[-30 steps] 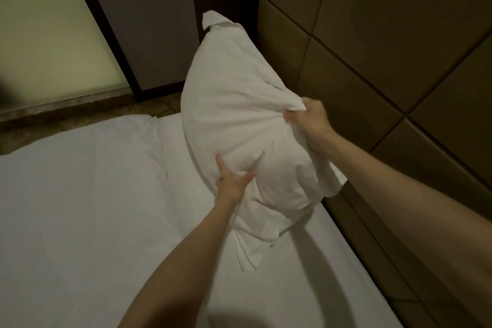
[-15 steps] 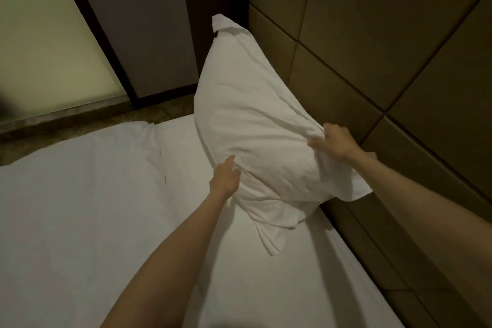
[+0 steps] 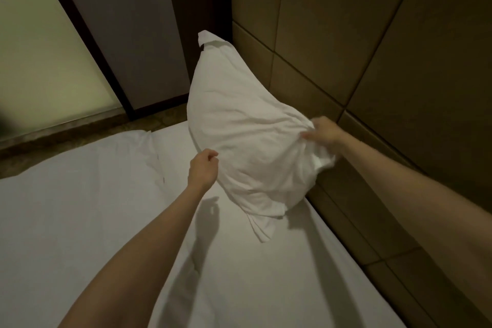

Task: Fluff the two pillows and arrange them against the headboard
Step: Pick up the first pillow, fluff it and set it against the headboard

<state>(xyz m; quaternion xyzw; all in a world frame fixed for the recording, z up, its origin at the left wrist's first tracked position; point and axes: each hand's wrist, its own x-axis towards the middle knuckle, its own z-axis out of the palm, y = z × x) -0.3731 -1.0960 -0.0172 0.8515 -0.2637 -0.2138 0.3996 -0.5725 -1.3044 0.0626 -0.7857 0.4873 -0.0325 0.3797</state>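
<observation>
One white pillow (image 3: 247,136) stands on end at the head of the bed, its top corner pointing up and its right side leaning toward the padded brown headboard (image 3: 372,66). My right hand (image 3: 323,132) grips the bunched cloth at the pillow's right corner, slightly blurred. My left hand (image 3: 203,168) sits at the pillow's lower left edge with its fingers curled in, and no cloth shows between them. The loose open end of the pillowcase (image 3: 262,229) hangs down onto the sheet. A second pillow is not in view.
The white bed sheet (image 3: 93,208) fills the lower left. Beyond the bed's far edge there is a strip of brown floor (image 3: 80,133), a frosted glass panel (image 3: 40,61) and a dark-framed grey panel (image 3: 125,21).
The pillow has moved down and right toward the headboard. My left hand has slipped from the pillow's face to its edge and curled shut. My right hand still holds the right corner.
</observation>
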